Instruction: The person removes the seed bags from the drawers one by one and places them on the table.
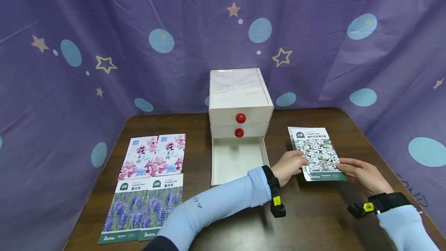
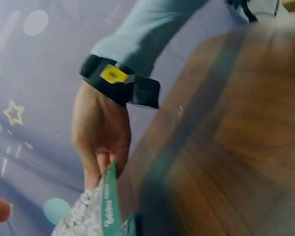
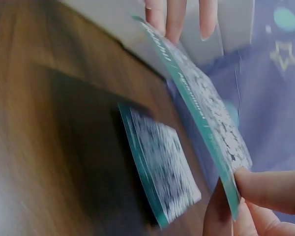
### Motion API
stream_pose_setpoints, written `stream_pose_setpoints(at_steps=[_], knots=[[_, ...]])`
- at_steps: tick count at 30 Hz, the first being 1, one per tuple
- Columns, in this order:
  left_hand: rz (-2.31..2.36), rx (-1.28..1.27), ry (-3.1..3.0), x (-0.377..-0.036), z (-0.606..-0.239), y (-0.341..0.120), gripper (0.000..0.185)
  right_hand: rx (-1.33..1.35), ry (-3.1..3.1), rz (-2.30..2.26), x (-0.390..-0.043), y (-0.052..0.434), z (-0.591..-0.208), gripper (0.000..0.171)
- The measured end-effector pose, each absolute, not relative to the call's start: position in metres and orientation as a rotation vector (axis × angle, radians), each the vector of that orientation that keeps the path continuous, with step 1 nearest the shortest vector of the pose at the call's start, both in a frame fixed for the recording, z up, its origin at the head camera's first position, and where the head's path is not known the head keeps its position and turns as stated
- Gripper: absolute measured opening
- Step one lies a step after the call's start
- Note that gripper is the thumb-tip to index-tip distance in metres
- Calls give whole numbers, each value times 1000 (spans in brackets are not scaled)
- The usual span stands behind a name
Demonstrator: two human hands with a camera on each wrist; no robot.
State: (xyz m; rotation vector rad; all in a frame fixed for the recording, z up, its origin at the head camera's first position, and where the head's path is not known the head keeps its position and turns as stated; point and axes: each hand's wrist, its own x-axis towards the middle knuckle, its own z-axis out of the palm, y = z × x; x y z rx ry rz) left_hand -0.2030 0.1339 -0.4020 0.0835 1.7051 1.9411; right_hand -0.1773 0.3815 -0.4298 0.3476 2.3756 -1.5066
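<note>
A seed packet printed with white flowers [image 1: 318, 153] is held a little above the brown table [image 1: 313, 212], to the right of the drawer box. My left hand [image 1: 295, 162] pinches its left edge and my right hand [image 1: 349, 165] pinches its lower right corner. In the right wrist view the lifted packet [image 3: 206, 113] tilts over a second matching packet [image 3: 162, 167] that lies flat on the wood, with my right fingertips [image 3: 270, 191] clamped on its corner. The left wrist view is blurred and shows my right hand [image 2: 101, 132] on the packet [image 2: 96, 211].
A white drawer box [image 1: 240, 96] with two red knobs stands at mid-table. Its bottom drawer [image 1: 238, 158] is pulled out and empty. Two pink-flower packets [image 1: 153, 156] and two lavender packets [image 1: 146, 206] lie at the left. Purple star cloth surrounds the table.
</note>
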Motion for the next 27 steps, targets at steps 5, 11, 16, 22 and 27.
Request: stream_pose_setpoints(at_steps=[5,11,16,22,27], knots=[[2032,-14,1709,-213,-410,178,39,415,2372,-1497,-196,418,-432,81],[1981,-136,1784,-215,-420,212,29,546,2432,-1352,-219,440,-434,84],[1941,-95,1853,-220,-431,225,31,609,2455,-1354,-230,451,-439,80],[2072,-118,1596,-229,-449,234,32,677,2435,-1398,-242,464,-449,68],[2116,-161,1379,-233,-459,238,37,778,2426,-1391,-248,468,-457,68]])
